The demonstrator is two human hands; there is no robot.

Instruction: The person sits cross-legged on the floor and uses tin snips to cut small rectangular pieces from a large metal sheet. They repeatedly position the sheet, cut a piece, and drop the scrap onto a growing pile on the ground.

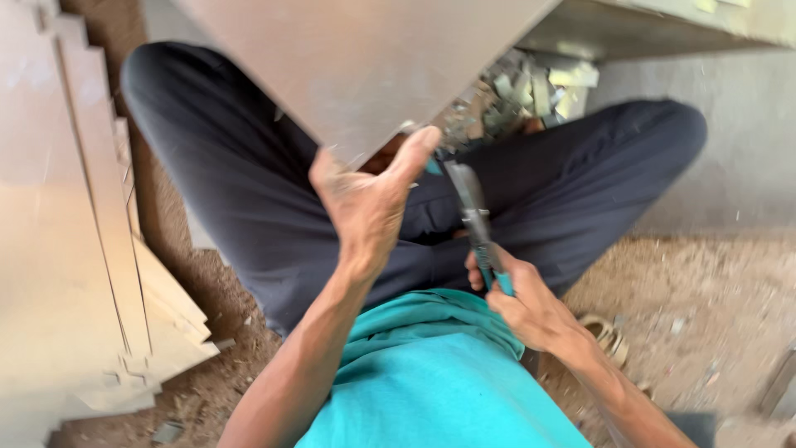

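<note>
- So, looking straight down: a person sits cross-legged in dark trousers [249, 199] and a teal shirt [431, 382], filling the middle of the frame.
- Their left hand [369, 195], just left of centre, is clamped on the bottom corner of a big flat grey sheet [365, 58]. The thumb sticks up against the sheet's edge and the fingers are curled behind it.
- That sheet takes up the top middle of the frame, tilted, with its corner pointing down toward the lap.
- The right hand [522, 303], a bit lower and right of centre, is wrapped tight around the teal handles of a pair of metal snips [477, 224].
- The snips' blades point up toward the corner of the sheet, near the left thumb. It's blurry, so I can't tell if they're actually touching the sheet.
- A stack of tan cut boards [75, 249] with stepped edges runs down the left side of the frame.
- A pile of small pale offcuts [531, 91] sits at upper right, just past the knees.
- Dusty ground [705, 307] with bits of debris shows at lower right.
</note>
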